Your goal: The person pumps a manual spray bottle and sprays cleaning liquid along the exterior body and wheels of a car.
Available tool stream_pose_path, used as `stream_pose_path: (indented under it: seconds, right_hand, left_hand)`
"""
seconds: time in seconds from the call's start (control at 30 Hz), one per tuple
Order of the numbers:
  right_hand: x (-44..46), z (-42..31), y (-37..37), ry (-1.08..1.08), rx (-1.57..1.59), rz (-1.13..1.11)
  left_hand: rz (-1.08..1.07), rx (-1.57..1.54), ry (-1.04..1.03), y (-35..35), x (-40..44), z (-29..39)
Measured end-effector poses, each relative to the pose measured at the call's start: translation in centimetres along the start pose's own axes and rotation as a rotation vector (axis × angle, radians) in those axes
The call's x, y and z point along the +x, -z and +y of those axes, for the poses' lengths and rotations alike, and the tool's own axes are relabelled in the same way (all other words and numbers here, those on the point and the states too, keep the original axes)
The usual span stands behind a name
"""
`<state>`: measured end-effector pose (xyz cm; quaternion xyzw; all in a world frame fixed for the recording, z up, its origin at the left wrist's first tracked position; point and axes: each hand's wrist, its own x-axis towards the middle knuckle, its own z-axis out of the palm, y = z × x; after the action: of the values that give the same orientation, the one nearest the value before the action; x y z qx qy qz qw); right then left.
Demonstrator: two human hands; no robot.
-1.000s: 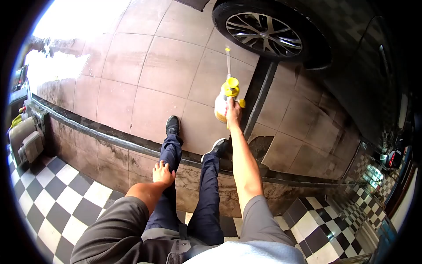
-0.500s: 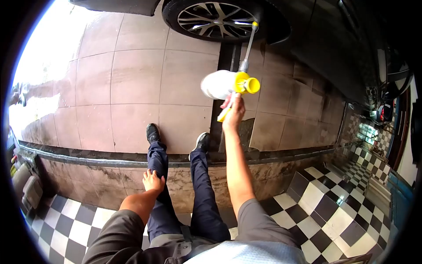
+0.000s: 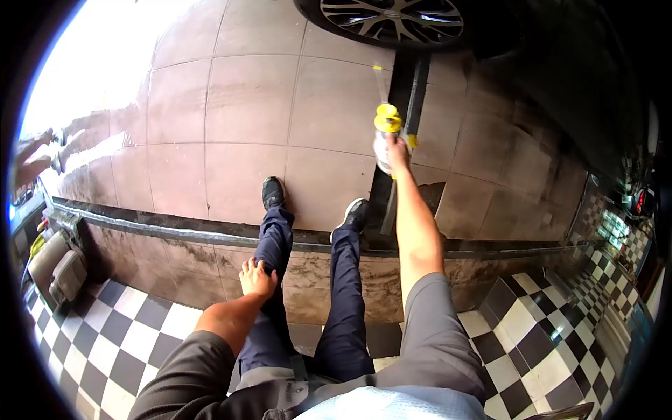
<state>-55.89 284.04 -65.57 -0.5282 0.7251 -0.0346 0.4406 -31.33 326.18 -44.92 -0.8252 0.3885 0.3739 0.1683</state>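
Observation:
A pump sprayer [image 3: 387, 124] with a white bottle, yellow head and thin wand is held out over the tiled floor. Its handle is gripped by my right hand [image 3: 397, 152], arm stretched forward. The yellow wand tip points away from me, short of the dark car's wheel [image 3: 392, 15] at the top of the view. Across my left leg, around the knee, lies my left hand [image 3: 258, 278], empty, with its fingers spread.
I sit on a ledge [image 3: 189, 248], both shoes on the brownish floor tiles [image 3: 245, 105]. A dark drain channel [image 3: 401, 84] runs toward the wheel. Checkered steps [image 3: 539, 315] rise at right. At the far left appear another person's legs [image 3: 35, 168] and a beige object [image 3: 56, 266].
The sprayer has been drawn back from the wheel and turned, its bottle now pointing toward me. My view has shifted, and another person's legs have come in at left. My left hand stays on my leg.

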Motion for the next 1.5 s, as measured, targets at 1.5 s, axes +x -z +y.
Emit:
stream_pose_path:
  seconds: [1.5]
  right_hand:
    - [-13.8, -9.5, 4.1, -0.193, 0.591, 0.189]
  left_hand:
    - [0.074, -0.492, 0.038, 1.2, 3.9, -5.0]
